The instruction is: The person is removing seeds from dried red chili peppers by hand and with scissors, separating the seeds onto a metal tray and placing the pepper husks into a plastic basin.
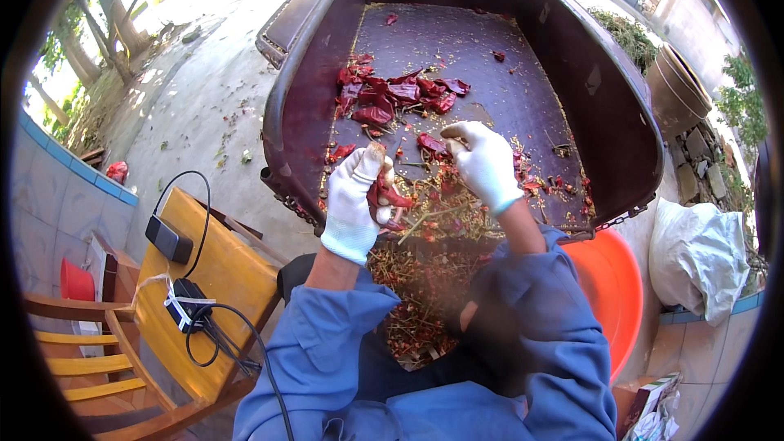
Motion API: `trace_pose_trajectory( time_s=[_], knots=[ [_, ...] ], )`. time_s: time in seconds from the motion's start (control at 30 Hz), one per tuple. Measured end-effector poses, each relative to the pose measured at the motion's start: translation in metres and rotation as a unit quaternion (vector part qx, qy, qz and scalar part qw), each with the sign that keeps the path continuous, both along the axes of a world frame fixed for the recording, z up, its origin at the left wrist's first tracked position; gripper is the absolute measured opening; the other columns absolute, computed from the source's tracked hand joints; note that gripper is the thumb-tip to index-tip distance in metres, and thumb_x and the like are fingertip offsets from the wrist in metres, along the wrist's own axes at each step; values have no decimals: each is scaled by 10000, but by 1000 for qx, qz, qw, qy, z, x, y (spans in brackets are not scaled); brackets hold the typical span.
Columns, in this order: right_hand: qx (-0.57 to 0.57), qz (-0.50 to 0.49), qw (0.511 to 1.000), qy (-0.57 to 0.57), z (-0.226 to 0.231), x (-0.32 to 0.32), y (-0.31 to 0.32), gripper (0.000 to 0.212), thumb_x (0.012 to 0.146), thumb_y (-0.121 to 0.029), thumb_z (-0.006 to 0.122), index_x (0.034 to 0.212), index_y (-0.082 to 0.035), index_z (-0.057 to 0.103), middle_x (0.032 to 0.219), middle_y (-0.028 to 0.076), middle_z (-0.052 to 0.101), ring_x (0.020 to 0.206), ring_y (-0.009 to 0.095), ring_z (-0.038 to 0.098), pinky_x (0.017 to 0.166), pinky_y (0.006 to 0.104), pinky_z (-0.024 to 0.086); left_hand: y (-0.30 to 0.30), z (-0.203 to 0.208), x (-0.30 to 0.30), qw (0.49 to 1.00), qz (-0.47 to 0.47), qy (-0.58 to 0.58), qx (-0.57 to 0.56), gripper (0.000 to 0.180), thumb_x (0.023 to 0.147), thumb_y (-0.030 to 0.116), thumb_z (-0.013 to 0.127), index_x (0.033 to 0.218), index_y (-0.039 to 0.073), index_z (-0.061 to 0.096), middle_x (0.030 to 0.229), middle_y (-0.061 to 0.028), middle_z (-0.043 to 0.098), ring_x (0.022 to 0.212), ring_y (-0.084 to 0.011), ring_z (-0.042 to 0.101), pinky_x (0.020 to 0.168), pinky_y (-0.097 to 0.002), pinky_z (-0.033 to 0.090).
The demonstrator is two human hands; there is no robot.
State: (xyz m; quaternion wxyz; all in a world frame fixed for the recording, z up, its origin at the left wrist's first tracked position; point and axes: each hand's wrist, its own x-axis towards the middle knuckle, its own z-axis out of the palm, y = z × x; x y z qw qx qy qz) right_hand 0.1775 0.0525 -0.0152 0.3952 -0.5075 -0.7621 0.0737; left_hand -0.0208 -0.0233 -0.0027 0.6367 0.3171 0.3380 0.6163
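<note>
Blue jacket sleeves [563, 351] fill the lower middle, nearest the camera. From the far left, a red plastic bowl [77, 281] sits by the tiled wall [49, 204], behind a slatted wooden chair [98, 366]. On the yellow wooden seat [216, 257] beside it rest a black box [169, 237] and a black cabled device [188, 304].

Next comes the left hand [353, 204], white-gloved, its fingers closed on a torn dried red chili pod [382, 193] above the near edge of a maroon metal cart bed [286, 98]. Beyond it, a loose heap of dried chili skins [400, 91] lies on the bed's floor. Stems and seeds [416, 302] are gathered below that edge, between the person's legs.

Further right is the right hand [482, 165], also gloved, fingers curled near a red skin fragment [431, 144]; whether it grips anything, I cannot tell. An orange basin [616, 294] stands beside the right sleeve, and a white sack [698, 253] lies at far right.
</note>
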Motion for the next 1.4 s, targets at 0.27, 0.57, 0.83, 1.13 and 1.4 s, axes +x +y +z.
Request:
trace_pose_trajectory(
  time_s=[0.27,0.57,0.83,1.13,1.4],
  knots=[
    [-19,-74,965,-250,-38,-18,30,152,828,-239,716,823,-90,685,841,153,692,812,327,692,713,462,533,5,-7,-3,999,44,13,11,271,969,218,656,760,55,597,743,-74,671,556,-117,610,512,-276,503],
    [-209,59,946,241,-9,-10,3,155,873,-99,704,979,15,710,852,97,738,814,137,694,743,283,535,6,2,7,985,62,159,-23,283,950,140,668,1176,-31,671,765,-7,651,603,-43,563,503,-194,447],
    [-207,178,933,234,6,-14,-51,164,910,-77,683,1056,-5,667,885,87,714,805,112,664,734,285,539,2,-2,15,941,69,316,99,233,893,143,746,1063,-15,726,761,-3,674,645,-57,599,561,-226,478],
    [-114,64,990,44,37,-10,-67,273,906,-304,695,882,-38,637,719,141,670,679,295,692,628,376,535,-3,-8,15,661,242,627,332,200,736,88,790,931,77,743,724,-68,615,616,-230,622,557,-329,482],
    [-17,66,994,-86,27,-17,-68,188,914,-254,598,836,-83,615,709,138,638,683,347,659,603,456,504,-3,-7,13,544,217,706,398,125,753,126,738,873,125,704,689,-49,547,624,-234,590,531,-370,451]
  ],
)
